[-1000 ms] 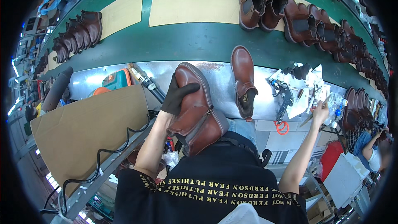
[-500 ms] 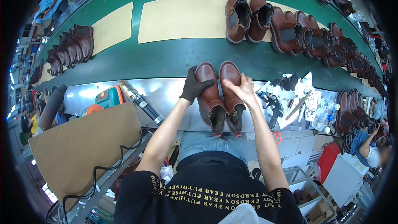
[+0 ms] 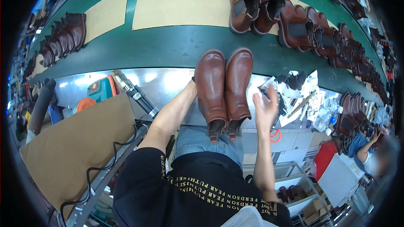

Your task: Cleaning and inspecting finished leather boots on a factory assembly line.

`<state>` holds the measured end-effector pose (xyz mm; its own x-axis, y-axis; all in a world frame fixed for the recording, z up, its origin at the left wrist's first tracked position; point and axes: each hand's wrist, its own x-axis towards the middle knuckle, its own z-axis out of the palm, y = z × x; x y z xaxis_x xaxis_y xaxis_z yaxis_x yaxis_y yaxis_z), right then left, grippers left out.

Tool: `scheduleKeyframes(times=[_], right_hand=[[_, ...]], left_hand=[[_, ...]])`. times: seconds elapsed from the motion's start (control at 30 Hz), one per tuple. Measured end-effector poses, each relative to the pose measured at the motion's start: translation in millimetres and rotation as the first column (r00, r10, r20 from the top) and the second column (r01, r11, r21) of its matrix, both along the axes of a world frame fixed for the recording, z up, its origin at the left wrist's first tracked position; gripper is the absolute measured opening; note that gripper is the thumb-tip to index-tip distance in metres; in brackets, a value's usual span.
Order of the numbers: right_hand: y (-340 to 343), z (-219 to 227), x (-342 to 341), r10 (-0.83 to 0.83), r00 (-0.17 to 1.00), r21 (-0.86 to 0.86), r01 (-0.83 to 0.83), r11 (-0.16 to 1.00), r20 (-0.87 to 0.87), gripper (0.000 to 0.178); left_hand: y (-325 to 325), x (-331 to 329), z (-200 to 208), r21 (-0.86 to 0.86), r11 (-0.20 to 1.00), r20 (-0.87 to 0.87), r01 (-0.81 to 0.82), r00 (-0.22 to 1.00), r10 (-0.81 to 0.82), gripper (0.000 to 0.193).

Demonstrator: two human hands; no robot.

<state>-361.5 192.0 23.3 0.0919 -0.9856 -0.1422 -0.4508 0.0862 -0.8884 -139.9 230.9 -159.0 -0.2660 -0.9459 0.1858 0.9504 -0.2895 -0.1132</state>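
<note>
A pair of brown leather ankle boots is held up side by side in front of me, toes away and heels toward my body. My left hand is mostly hidden behind and under the left boot and carries the pair. Only its wrist and a sliver of dark glove show. Bare and off the boots, my right hand is just right of them, fingers apart and holding nothing. Beyond its fingertips lie a dark spray-gun-like tool, partly covered by the hand, and crumpled white paper.
Across the metal ledge runs a green bench with cardboard sheets. Rows of brown boots stand on the right, more boots on the left. A large cardboard panel with a black cable is at left. Plastic bottles sit at right.
My right hand has let go of the right boot and moved right, opening. The boots have come up closer to me, and my left hand has slipped from the left boot's side to behind it.
</note>
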Motion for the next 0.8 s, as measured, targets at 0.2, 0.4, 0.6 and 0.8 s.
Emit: scheduleKeyframes(times=[0.2,0.4,0.6,0.8], right_hand=[[21,-77,-142,-0.172,0.976,0.216,0.141,0.966,0.131,0.042],[-22,-82,-125,-0.020,0.996,0.275,-0.006,0.962,0.090,0.025],[8,16,-74,-0.022,0.984,0.236,-0.021,0.972,0.178,0.030],[35,114,-19,0.268,0.907,0.216,-0.347,0.913,0.325,0.040]], left_hand=[[-23,16,-14,0.093,0.989,0.058,-0.113,0.993,0.108,0.031],[-33,12,-16,0.161,0.980,0.135,-0.121,0.986,0.100,0.031],[-34,24,11,0.168,0.981,0.226,-0.098,0.972,0.058,0.030],[-27,19,42,0.133,0.987,0.286,-0.087,0.957,0.046,0.030]])
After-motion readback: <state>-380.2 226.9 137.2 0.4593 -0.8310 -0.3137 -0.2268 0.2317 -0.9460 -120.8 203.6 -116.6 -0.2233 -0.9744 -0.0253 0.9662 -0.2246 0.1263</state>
